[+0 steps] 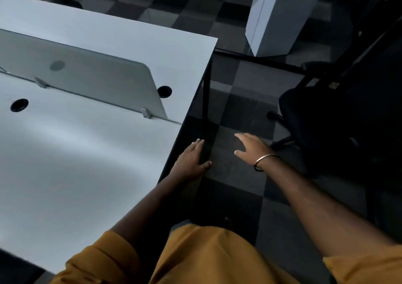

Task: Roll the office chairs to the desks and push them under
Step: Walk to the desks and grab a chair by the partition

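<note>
The black office chair (330,122) sits right of the white rectangular bench (87,153), mostly lost in shadow and cut off. Both hands are spread and holding nothing: left hand (192,158) by the bench edge, right hand (252,146) near the chair.

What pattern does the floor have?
The floor has a checkered pattern of dark and lighter grey squares, seen in the head view.

The black mesh office chair (339,118) is swallowed by shadow on the right; its back and most of its base cannot be made out. The white rectangular table (87,153) runs off the left edge. The pale grey angular pedestal (280,18) is cut by the top edge. The whole view is softly blurred.
</note>
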`<state>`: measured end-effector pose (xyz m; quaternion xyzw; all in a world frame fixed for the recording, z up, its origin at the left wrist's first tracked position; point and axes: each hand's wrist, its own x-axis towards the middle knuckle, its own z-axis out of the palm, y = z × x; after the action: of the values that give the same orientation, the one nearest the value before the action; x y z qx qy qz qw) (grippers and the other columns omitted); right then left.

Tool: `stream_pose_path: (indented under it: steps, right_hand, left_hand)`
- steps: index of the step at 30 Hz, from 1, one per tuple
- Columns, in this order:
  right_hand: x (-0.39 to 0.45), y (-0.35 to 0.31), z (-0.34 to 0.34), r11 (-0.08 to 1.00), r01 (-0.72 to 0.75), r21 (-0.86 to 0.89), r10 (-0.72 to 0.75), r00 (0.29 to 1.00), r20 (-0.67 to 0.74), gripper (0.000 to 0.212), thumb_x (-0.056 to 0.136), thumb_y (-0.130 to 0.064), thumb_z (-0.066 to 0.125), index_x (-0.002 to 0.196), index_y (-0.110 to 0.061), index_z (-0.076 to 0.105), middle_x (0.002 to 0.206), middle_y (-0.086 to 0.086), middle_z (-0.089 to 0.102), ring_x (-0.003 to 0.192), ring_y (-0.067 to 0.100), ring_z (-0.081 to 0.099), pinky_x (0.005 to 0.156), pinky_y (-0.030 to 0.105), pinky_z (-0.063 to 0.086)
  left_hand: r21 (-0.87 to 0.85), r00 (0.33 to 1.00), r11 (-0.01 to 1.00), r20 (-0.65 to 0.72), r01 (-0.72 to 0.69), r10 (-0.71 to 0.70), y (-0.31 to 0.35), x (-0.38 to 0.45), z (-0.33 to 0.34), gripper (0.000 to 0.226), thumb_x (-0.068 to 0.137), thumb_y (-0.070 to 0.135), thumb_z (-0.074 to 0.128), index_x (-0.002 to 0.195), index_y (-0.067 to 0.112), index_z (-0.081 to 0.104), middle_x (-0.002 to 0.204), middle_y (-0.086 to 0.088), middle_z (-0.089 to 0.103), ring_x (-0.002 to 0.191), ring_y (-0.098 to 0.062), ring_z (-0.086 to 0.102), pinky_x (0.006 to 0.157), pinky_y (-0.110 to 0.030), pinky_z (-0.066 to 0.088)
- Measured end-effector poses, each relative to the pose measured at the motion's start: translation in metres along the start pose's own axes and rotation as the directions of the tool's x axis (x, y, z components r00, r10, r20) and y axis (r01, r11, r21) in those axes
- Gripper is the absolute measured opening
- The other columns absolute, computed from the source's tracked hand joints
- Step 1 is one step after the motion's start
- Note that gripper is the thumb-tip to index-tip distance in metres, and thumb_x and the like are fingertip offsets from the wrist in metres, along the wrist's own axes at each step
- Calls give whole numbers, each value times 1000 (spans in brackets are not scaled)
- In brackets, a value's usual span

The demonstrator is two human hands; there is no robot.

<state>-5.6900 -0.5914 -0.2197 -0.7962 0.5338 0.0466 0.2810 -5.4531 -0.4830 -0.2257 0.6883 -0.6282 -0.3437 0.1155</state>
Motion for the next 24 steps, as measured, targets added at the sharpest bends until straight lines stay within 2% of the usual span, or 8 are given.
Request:
stream_pose_path:
  steps: [6, 10, 15, 20, 24]
  right_hand:
    - [101, 32, -60, 995, 94, -39, -93, 995, 17, 75, 91, -35, 70, 157, -17, 39, 152, 9, 49, 137, 31, 48, 110, 48, 43]
    - [193, 32, -96, 984, 166, -70, -165, 986, 26, 74, 91, -33, 72, 157, -17, 41, 154, 9, 48, 138, 32, 47, 111, 47, 42]
    - [317, 26, -137, 973, 204, -105, -199, 978, 58, 75, 90, -33, 72, 156, -15, 41, 154, 11, 48, 139, 33, 47, 112, 48, 42]
    - [432, 8, -193, 970, 214, -117, -203, 974, 101, 76, 92, -32, 70, 158, -14, 37, 157, 15, 44, 145, 34, 40, 118, 46, 36]
    - [510, -3, -241, 961, 250, -115, -243, 967, 71, 69, 93, -27, 68, 155, -13, 41, 150, 13, 48, 138, 34, 45, 113, 45, 40]
  left_hand:
    - [-29, 992, 997, -103, 75, -77, 29, 88, -31, 88, 97, 41, 68, 165, 13, 19, 173, -12, 15, 160, -26, 15, 127, -41, 21]
    - [-70, 972, 990, -194, 120, -131, 31, 164, -64, 87, 98, 41, 67, 166, 14, 19, 173, -12, 16, 159, -26, 17, 127, -40, 22]
    - [-133, 947, 972, -234, 195, -222, 26, 276, -111, 92, 87, 55, 56, 162, 11, 27, 169, -14, 24, 156, -28, 23, 122, -42, 28]
    - [-197, 924, 953, -261, 231, -278, 16, 379, -161, 84, 98, 44, 64, 164, 15, 22, 172, -13, 18, 159, -26, 15, 126, -44, 25]
    - [-244, 908, 935, -271, 256, -319, 10, 440, -200, 82, 99, 44, 63, 165, 18, 23, 173, -8, 17, 160, -23, 14, 126, -44, 23]
